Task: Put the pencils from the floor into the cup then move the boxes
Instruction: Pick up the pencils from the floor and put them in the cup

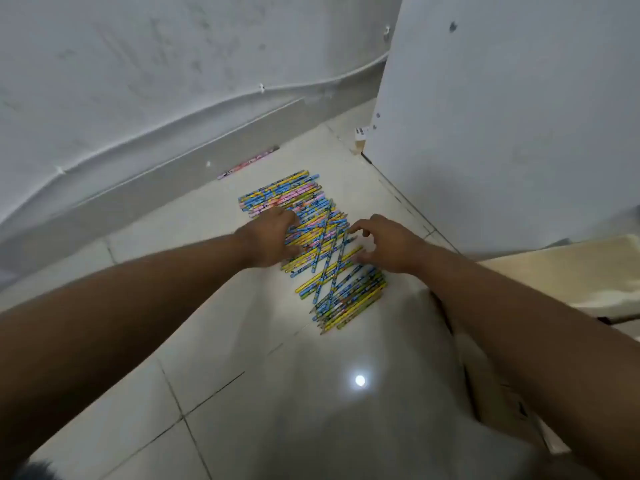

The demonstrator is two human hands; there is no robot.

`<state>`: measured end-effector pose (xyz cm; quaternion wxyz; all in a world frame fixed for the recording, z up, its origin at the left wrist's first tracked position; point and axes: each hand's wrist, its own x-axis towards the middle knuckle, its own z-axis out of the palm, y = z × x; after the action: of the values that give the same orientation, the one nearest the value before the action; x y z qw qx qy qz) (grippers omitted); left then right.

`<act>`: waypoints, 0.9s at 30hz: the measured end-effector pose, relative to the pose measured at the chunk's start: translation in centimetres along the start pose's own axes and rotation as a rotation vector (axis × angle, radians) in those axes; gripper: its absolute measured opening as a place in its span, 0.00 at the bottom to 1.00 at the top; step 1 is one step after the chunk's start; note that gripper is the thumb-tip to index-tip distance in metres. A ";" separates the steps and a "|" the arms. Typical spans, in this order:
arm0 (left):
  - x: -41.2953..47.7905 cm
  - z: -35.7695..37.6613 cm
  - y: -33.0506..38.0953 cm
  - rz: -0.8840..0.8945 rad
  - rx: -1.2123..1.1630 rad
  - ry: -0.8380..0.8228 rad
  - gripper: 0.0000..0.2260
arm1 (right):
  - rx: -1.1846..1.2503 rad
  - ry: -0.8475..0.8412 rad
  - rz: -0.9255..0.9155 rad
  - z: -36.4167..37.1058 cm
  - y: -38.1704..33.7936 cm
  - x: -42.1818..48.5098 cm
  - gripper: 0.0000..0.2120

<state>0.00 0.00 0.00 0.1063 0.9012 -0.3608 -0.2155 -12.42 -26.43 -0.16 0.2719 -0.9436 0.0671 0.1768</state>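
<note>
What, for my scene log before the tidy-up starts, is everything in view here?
pencils: many, yellow, blue and pink, in a loose pile on the floor at centre, some crossed over the rest
stray pencil: one, pink, apart from the pile, along the foot of the wall
cardboard box: at least one, tan, right edge, partly hidden by the right forearm
floor: pale glossy tiles
wall: grey-white, scuffed, far left
cable: one, white, clipped along the wall
panel: one, white, upright, far right
left hand: rests on the pile's left side
right hand: fingers loosely curved at the pile's right edge, holding nothing
</note>
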 end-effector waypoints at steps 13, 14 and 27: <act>0.2 4.3 -1.2 -0.031 0.038 0.022 0.34 | -0.061 -0.050 0.047 3.5 1.0 0.9 0.20; 0.3 4.3 -1.1 -0.037 0.019 0.008 0.31 | -0.054 -0.041 0.060 3.6 0.9 0.9 0.18; -0.1 4.9 -0.4 -0.089 -0.082 -0.049 0.09 | -0.031 0.001 0.073 4.1 -0.7 0.8 0.04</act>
<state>-2.13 0.22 -4.46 0.1246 0.9057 -0.3136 -0.2568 -12.71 -23.72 -3.37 0.2505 -0.9447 0.0991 0.1872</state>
